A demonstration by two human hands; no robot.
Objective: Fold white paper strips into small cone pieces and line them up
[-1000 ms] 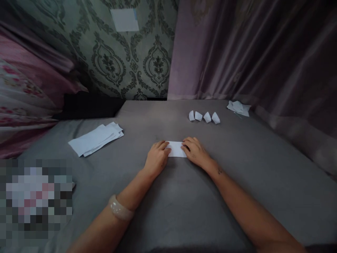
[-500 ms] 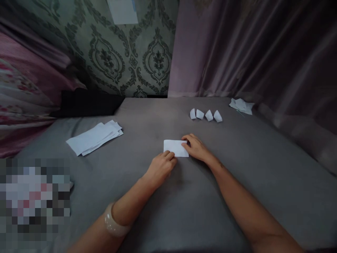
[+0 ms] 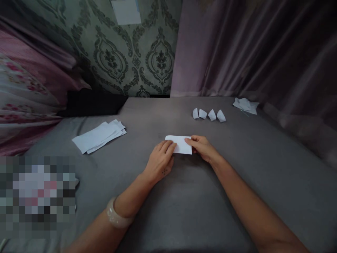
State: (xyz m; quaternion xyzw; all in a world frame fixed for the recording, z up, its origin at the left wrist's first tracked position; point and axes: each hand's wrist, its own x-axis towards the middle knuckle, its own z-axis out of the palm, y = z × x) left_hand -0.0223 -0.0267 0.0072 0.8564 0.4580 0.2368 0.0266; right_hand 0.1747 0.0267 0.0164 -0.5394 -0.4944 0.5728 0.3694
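A small white rectangle of paper [image 3: 183,146] is in front of me at the middle of the grey-covered surface [image 3: 168,211]. My right hand [image 3: 201,146] pinches its right end, thumb on top and fingers behind. Across the left part of the paper lie the fingers of my left hand [image 3: 162,156], closed on its near left edge; some fingertips are hidden under it. Beyond my right hand, several folded white paper pieces [image 3: 212,115] stand in a row.
To the left lies a stack of white paper strips [image 3: 98,136]. Crumpled white paper scraps [image 3: 245,105] are at the far right, by the purple curtain [image 3: 237,52]. A dark folded cloth [image 3: 92,102] sits at the back left. The near left corner is pixelated.
My left hand slid down to the paper's near edge, then took hold of its left side again. My right hand moved from pressing on the right end to pinching it, and the paper appears lifted slightly.
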